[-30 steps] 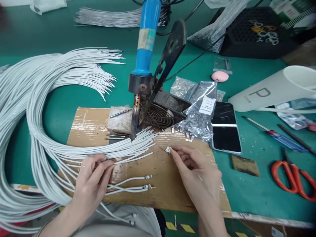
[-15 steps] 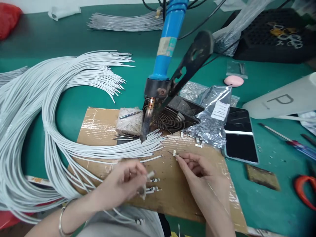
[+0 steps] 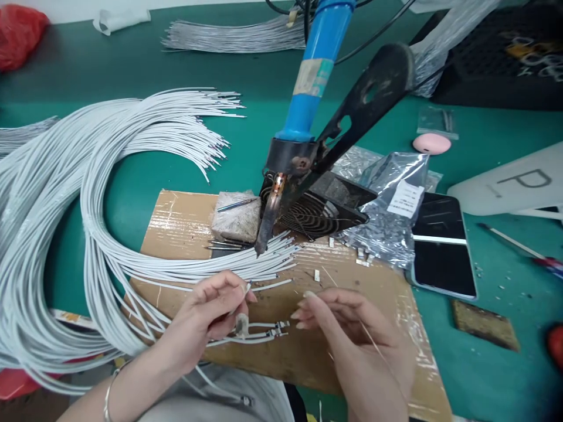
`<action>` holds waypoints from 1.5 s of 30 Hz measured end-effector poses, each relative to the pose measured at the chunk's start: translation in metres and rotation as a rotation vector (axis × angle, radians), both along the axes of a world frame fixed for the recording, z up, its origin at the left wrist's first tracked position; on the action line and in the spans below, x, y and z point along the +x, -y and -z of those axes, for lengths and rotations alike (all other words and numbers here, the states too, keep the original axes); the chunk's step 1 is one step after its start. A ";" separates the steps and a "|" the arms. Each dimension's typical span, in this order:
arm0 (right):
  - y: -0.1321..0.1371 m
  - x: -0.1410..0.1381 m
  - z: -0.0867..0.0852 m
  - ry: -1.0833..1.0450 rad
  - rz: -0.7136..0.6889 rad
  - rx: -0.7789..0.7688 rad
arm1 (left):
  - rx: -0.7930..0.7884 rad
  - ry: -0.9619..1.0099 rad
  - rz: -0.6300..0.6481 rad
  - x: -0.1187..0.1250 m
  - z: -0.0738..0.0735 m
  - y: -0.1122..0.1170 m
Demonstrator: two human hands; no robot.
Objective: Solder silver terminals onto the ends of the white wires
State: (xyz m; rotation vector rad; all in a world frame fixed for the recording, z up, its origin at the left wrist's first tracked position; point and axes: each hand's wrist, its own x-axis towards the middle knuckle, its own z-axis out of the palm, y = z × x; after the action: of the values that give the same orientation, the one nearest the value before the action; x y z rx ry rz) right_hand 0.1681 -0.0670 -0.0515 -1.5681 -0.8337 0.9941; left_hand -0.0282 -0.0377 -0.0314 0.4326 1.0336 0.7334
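My left hand [image 3: 215, 308] is closed in a pinch, with what looks like the tip of a white cable [image 3: 248, 286] just showing at thumb and index finger. A pale wrap covers one of its fingertips. To the right, my right hand [image 3: 365, 346] has its fingers curled together, and a thin solder-like wire [image 3: 373, 341] runs through it and out past the fingers. Above that hand a small white connector [image 3: 316, 275] lies on the cardboard [image 3: 308, 357]. Between the hands are two cables with connectors [image 3: 277, 330] at their ends.
A blue-handled soldering iron [image 3: 303, 111] rests in its stand [image 3: 316, 217], tip pointing down above a bundle of white cables [image 3: 197, 266]. Beside it are a worn block [image 3: 235, 220], a silvery bag [image 3: 391, 205] and a phone [image 3: 444, 252]. A brown block [image 3: 485, 324] lies at right.
My left hand has risen and its fingers have pinched together. My right hand has drawn back from the small connector, which stays on the cardboard. The view has shifted slightly.
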 end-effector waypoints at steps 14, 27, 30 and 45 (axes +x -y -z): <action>-0.002 -0.022 -0.005 -0.211 -0.401 0.050 | 0.135 -0.145 0.119 0.002 -0.002 0.008; -0.003 -0.016 -0.023 -0.208 -0.370 -0.059 | 0.291 -0.337 0.184 0.009 -0.009 0.013; 0.002 -0.024 -0.022 -0.227 -0.298 -0.053 | 0.319 -0.363 0.178 0.010 -0.008 0.016; -0.006 -0.023 -0.022 -0.267 -0.312 -0.173 | 0.791 -0.851 0.223 0.006 -0.001 0.025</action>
State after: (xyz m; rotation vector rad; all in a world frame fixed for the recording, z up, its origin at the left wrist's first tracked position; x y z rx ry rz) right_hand 0.1453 -0.0606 -0.0291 -1.4303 -0.8352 1.5001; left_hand -0.0221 -0.0622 -0.0308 1.6184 1.4146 0.7471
